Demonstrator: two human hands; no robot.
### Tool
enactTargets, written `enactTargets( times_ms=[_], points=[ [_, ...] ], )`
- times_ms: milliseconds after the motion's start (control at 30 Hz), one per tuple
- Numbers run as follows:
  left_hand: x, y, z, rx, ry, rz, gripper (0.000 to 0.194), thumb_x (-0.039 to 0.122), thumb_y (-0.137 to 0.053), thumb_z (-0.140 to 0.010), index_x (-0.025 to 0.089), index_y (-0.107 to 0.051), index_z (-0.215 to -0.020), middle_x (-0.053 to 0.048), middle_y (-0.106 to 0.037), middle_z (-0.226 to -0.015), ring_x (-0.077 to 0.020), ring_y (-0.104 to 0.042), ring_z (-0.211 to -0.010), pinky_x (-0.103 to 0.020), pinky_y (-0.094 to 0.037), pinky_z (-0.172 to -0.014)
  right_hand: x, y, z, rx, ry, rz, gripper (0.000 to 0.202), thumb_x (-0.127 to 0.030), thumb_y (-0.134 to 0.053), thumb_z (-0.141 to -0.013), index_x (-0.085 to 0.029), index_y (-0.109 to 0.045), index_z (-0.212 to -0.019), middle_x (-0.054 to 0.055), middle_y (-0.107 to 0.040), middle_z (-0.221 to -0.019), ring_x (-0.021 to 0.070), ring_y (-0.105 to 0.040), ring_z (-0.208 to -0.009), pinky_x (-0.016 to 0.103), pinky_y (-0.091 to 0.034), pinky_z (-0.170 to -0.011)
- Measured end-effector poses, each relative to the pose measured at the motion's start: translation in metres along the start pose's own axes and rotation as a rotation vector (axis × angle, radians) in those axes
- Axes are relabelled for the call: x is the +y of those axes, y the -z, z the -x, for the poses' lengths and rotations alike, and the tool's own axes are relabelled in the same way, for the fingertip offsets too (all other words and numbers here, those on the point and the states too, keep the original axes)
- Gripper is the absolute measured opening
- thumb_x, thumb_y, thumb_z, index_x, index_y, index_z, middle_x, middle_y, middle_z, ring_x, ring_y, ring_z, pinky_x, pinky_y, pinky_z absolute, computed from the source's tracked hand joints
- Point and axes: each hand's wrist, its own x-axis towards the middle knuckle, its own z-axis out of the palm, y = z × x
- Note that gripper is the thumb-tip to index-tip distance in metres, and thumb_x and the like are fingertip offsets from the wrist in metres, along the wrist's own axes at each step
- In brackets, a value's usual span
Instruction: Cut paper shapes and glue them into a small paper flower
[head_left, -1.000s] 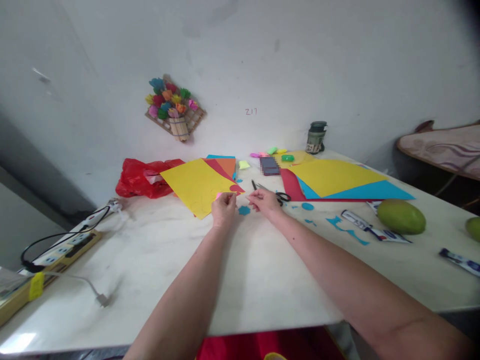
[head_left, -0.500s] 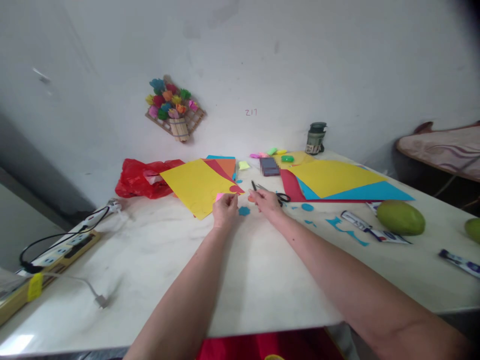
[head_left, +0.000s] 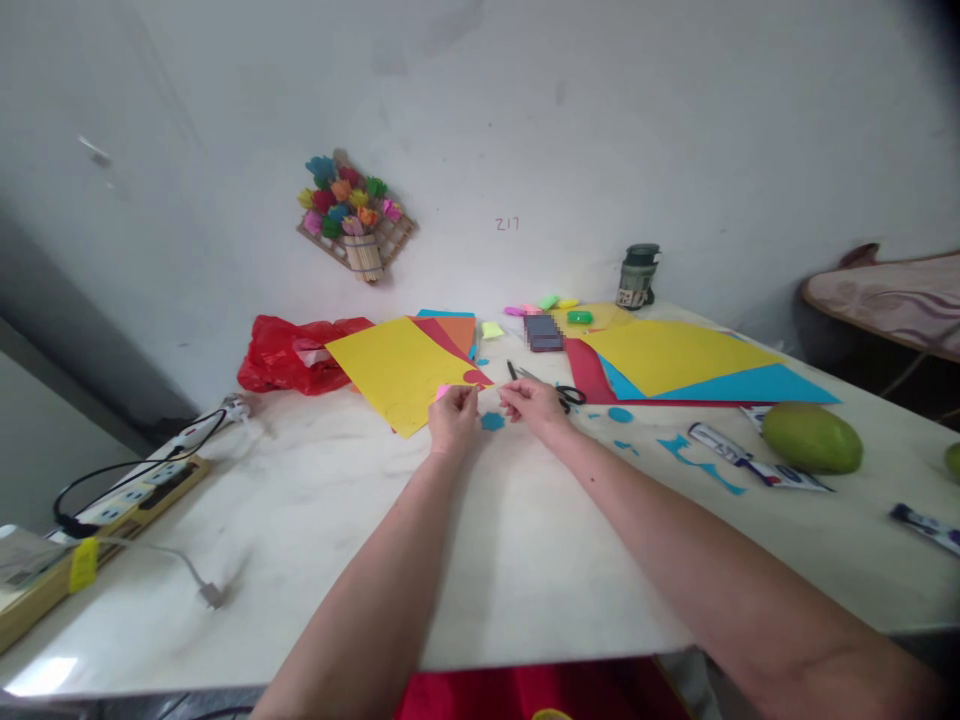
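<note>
Over the middle of the table, my left hand is closed, its fingertips in a pinch; anything between them is too small to make out. My right hand faces it across a small gap, also pinched, its contents hidden. A blue scalloped paper piece lies between the hands. Red round paper cut-outs and a bit of pink paper show by my left hand, at the edge of a yellow paper sheet. Black-handled scissors lie just behind my right hand, beside a dark pen-like stick.
Yellow, blue and red sheets lie at right, near blue scraps, a glue tube and a green fruit. A red plastic bag and power strip sit left. A bottle stands against the wall.
The view has shifted slightly, moving things a little rightward. Both hands stay nearly in place; the orange bit seen at my right fingertips no longer shows.
</note>
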Motion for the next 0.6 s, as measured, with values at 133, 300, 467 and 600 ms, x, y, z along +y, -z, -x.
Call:
enactTargets(
  times_ms=[133, 300, 467, 600],
  points=[
    [-0.003, 0.000, -0.001, 0.015, -0.002, -0.003, 0.023, 0.038, -0.050, -0.073, 0.017, -0.060, -0.072, 0.000, -0.057, -0.052, -0.0115, -0.054, -0.051, -0.022, -0.040, -0.056, 0.000, 0.002, 0.003, -0.013, 0.032, 0.128, 0.031, -0.046, -0.054, -0.069, -0.017, -0.055, -0.058, -0.003, -0.050, -0.044, 0.0067, -0.040, -0.033, 0.020, -0.035, -0.033],
    [-0.003, 0.002, -0.001, 0.047, 0.013, -0.021, 0.022, 0.037, -0.049, -0.074, 0.017, -0.060, -0.073, 0.000, -0.058, -0.052, -0.0120, -0.055, -0.052, -0.023, -0.040, -0.056, 0.011, 0.002, -0.005, 0.038, 0.043, 0.109, 0.013, -0.028, -0.060, -0.062, -0.017, -0.059, -0.068, -0.001, -0.058, -0.057, 0.0091, -0.051, -0.046, 0.021, -0.042, -0.041],
    [-0.004, 0.002, -0.002, 0.105, 0.030, -0.035, 0.024, 0.040, -0.049, -0.074, 0.018, -0.060, -0.073, -0.001, -0.059, -0.054, -0.0127, -0.056, -0.054, -0.023, -0.040, -0.057, 0.010, 0.001, -0.004, 0.061, 0.038, 0.081, 0.016, -0.032, -0.059, -0.064, -0.017, -0.057, -0.068, -0.001, -0.057, -0.056, 0.0085, -0.049, -0.043, 0.021, -0.042, -0.041],
    [-0.007, 0.002, -0.002, 0.108, 0.038, -0.036, 0.026, 0.041, -0.049, -0.074, 0.018, -0.060, -0.073, -0.001, -0.059, -0.054, -0.0129, -0.056, -0.054, -0.023, -0.040, -0.056, 0.002, 0.003, 0.003, 0.043, 0.037, 0.165, 0.036, -0.049, -0.048, -0.072, -0.017, -0.053, -0.057, -0.003, -0.048, -0.042, 0.0065, -0.039, -0.032, 0.020, -0.034, -0.033]
  ],
)
